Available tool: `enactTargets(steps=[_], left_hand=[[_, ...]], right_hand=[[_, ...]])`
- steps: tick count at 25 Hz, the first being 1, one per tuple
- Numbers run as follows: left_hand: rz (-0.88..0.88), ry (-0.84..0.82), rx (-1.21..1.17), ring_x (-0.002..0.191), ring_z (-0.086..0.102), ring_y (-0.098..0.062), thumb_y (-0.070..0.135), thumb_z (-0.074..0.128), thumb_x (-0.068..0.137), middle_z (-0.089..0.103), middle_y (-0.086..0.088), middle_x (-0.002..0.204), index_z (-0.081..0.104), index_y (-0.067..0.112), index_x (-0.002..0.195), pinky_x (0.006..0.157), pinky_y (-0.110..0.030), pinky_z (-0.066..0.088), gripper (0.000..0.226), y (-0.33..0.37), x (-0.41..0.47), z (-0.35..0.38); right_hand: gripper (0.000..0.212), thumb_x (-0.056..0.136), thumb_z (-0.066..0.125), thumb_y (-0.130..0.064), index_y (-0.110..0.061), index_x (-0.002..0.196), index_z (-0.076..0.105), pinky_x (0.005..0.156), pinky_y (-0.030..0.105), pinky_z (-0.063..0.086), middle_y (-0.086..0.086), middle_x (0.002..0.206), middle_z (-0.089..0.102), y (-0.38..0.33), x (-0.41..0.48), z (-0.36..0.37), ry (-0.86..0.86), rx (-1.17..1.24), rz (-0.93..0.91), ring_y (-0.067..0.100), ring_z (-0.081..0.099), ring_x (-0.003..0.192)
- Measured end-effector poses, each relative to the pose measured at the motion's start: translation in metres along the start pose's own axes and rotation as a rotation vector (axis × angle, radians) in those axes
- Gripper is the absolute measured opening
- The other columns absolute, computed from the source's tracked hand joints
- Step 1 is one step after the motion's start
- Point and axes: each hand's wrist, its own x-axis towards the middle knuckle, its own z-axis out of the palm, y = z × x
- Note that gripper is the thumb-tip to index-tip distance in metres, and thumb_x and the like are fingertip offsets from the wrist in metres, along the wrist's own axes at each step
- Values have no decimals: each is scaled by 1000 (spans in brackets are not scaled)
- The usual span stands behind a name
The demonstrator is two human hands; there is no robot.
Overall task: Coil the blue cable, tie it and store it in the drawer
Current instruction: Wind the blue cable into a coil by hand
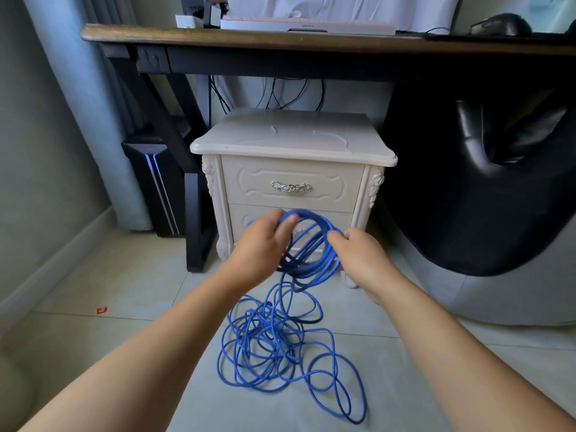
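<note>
Cable (321,269) light, springy, snag-prone. Left grip (261,244) curls round the loops' far-left arc, right grip (361,257) pinches the right arc. Best hold: bundled loops, not the tangle on the floor (124,307).

One blue cable (321,271), two hands (258,244) (363,255), one nightstand (293,132), two drawers (291,173) (338,217), one desk (218,36), one keyboard (308,25), one mouse (498,24).

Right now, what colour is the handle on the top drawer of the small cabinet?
Silver; the handle shows best in the head view.
</note>
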Motion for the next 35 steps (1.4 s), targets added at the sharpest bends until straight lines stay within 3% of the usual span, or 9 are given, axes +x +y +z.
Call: enactTargets(steps=[3, 6, 8, 11, 15, 19, 24, 30, 35], left_hand=[[-110, 161, -561, 50, 28, -6, 33, 37, 105, 35, 10, 57, 39, 24, 71, 46, -20, 27, 35, -5, 14, -22], [-150, 59, -609, 50, 29, -6, 34, 36, 105, 35, 10, 58, 38, 23, 72, 45, -17, 30, 35, -10, 11, -21], [-178, 38, -620, 50, 30, -6, 34, 36, 105, 35, 9, 58, 38, 22, 72, 45, -16, 32, 35, -8, 10, -12], [-258, 108, -603, 49, 32, -6, 37, 37, 104, 37, 10, 56, 40, 22, 73, 46, -17, 33, 35, -7, 9, -4], [-375, 55, -613, 51, 39, -8, 39, 41, 102, 51, 7, 65, 49, 20, 81, 48, -18, 36, 30, -3, -2, 13], [-479, -204, -288, 59, 58, -7, 51, 58, 91, 68, 6, 96, 61, 24, 106, 59, -23, 46, 31, -2, -6, -4], [-31, -89, 5, 92, 63, 1, 40, 69, 86, 64, 13, 106, 51, 30, 133, 84, -18, 48, 51, -2, -2, -9], [-278, -275, -335, 42, 34, -10, 52, 41, 99, 36, 8, 52, 56, 12, 71, 49, -28, 39, 51, 6, 5, 1], [-431, -97, -469, 46, 29, -16, 57, 49, 93, 34, 3, 55, 49, 16, 66, 51, -29, 29, 50, 3, 12, 6]], right_hand=[[30, 98, 47, -29, -13, 73, 54, 55, 22, 46, 7, 75, 58, 24, 9, -9, -131, 53, 248, 18, 56, 64], [47, 99, 39, -54, -12, 95, 60, 83, 29, 44, 9, 101, 63, 14, 9, -12, -115, -281, 120, 25, 62, 98], [53, 97, 39, -57, -15, 122, 60, 99, 30, 40, 3, 122, 64, -14, 1, -9, -74, 113, -53, 17, 58, 118], [31, 98, 51, -33, -10, 115, 60, 96, 35, 48, 8, 100, 70, -36, -11, 7, -269, 786, -106, 20, 66, 103], [15, 102, 42, -4, -7, 90, 50, 80, 41, 50, 1, 62, 52, -33, -12, 20, -194, 907, -96, 16, 61, 64], [21, 104, 39, -17, -16, 85, 47, 70, 42, 52, -13, 48, 36, -22, 0, 14, -89, 472, -171, 6, 37, 42], [4, 101, 43, -30, -28, 100, 47, 62, 34, 49, -7, 66, 50, -22, -4, 11, -154, -13, -255, 11, 50, 52], [14, 98, 51, -37, -29, 103, 41, 59, 21, 40, -12, 78, 60, -24, -10, 8, -100, -208, -450, 7, 55, 68], [31, 84, 72, -35, -25, 107, 53, 59, 23, 46, -4, 72, 61, -19, -2, 4, -201, 308, -192, 8, 53, 53]])
